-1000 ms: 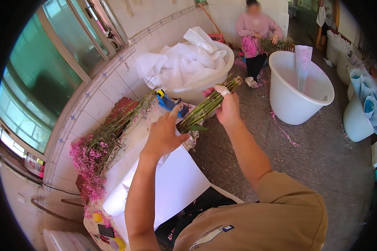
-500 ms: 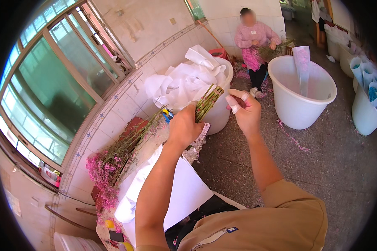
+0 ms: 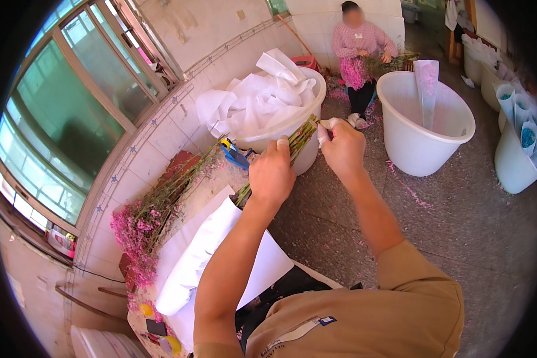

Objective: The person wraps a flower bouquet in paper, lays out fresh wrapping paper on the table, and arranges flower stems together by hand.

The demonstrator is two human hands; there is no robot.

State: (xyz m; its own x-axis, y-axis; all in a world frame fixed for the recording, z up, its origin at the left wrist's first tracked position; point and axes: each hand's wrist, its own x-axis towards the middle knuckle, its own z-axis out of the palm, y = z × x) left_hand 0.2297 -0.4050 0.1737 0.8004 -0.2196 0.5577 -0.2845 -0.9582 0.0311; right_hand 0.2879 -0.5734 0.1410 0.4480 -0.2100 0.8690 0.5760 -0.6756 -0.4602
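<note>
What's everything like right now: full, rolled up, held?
Left hand: closed around flower stems
Right hand: curled at stem ends, grip unclear
Flower stems: bunched
White paper: partly rolled
Pink flowers: lying piled
Left tub: heaped with white sheets
Middle tub: one wrapping sleeve standing inside

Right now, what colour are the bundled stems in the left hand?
The stems are mostly green; the head view shows them best.

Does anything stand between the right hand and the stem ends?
Nothing visible does: the right hand is close beside the stem ends, though contact is unclear. The left hand grips the stems lower down; the blue tool sits off left.
</note>
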